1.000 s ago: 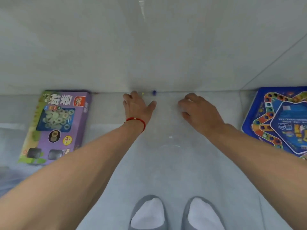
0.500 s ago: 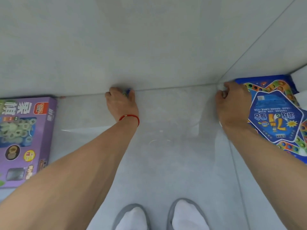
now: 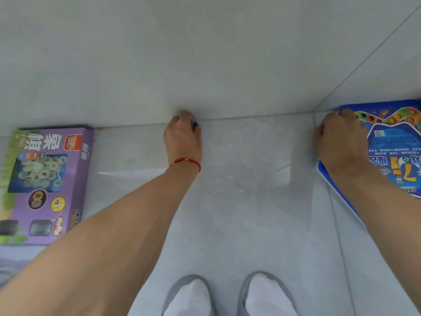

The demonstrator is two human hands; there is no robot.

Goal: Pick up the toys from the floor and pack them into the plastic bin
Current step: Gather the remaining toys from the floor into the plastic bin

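I looked down at the grey floor (image 3: 239, 224) where it met the wall (image 3: 205, 53). My left hand (image 3: 183, 139) was down at the far edge of the floor, right against the wall. Its fingers were curled around a small blue thing (image 3: 195, 125). Only a tiny bit of it peeked out, so I could not tell what toy it was. A red string (image 3: 185, 161) went around that wrist.

My right hand (image 3: 339, 142) was far off to the right, in the corner. Its fingers were curled over the far left edge of a flat blue game board (image 3: 394, 147) that lay on the floor. I could not tell if the board was lifted at all.

A purple game box (image 3: 49, 179) lay flat on the floor at the left, well apart from both hands, with its far end near the wall.

My two feet in white socks and grey slippers (image 3: 230, 295) were at the near edge.
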